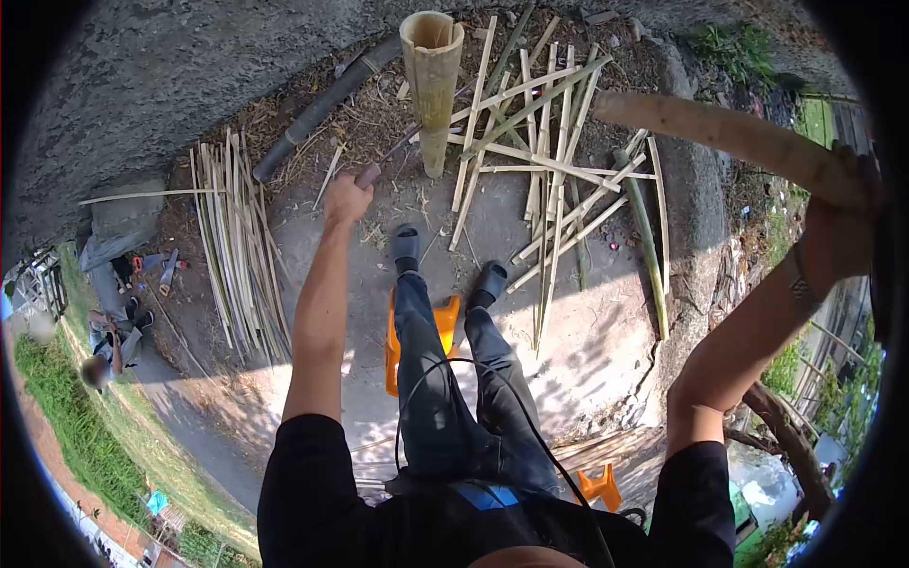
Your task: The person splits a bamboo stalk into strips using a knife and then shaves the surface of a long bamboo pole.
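Note:
My left hand [348, 201] is closed round the wooden handle [367, 176] of a long-bladed knife. Its thin dark blade [401, 140] runs up and right to the side of a hollow bamboo section [436, 85], overlapping it in this view. That bamboo stands upright on the ground, its open end up. Raised far out at the right, my right hand [846, 222] grips a broad, pale length of wood or bamboo [720, 128], which looks curved and points back toward the middle. This hand is dark, with its fingers partly hidden.
Split bamboo strips [544, 161] lie crisscrossed ahead to the right; a neater bundle [232, 246] lies left. A dark pole [312, 123] rests by the rock wall [189, 76]. An orange stool [392, 355] is beneath me. Another person [114, 341] sits far left near tools [169, 272].

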